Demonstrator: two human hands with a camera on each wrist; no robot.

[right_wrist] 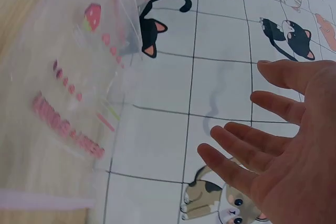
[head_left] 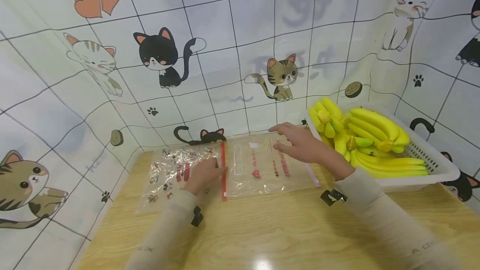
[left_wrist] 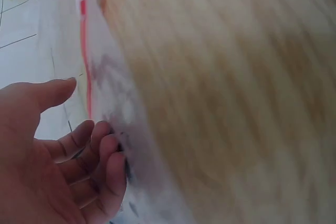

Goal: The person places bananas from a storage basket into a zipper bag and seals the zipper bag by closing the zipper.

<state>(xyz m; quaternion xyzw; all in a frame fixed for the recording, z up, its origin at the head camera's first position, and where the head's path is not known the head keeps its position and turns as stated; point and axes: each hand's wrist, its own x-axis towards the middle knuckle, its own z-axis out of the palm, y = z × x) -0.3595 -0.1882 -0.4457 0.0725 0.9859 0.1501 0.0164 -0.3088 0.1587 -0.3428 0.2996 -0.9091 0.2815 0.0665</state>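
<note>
Two clear plastic zip bags lie side by side on the wooden table. The left bag (head_left: 157, 188) is printed with small colourful figures and has a red zip strip (head_left: 224, 186). The right bag (head_left: 240, 186) carries pink lettering and a strawberry print, with a pale pink strip at its right end. My left hand (head_left: 204, 174) is over the left bag beside the red strip; its fingers bend loosely, thumb apart, with nothing seen between them. Over the right bag my right hand (head_left: 301, 145) hovers, fingers spread and holding nothing.
A white perforated basket (head_left: 442, 172) full of yellow bananas (head_left: 375, 126) stands at the right, close to my right forearm. Behind and at both sides rises a wall covering (head_left: 240, 24) with printed cats and grid lines. The wooden tabletop (head_left: 262, 228) extends toward me.
</note>
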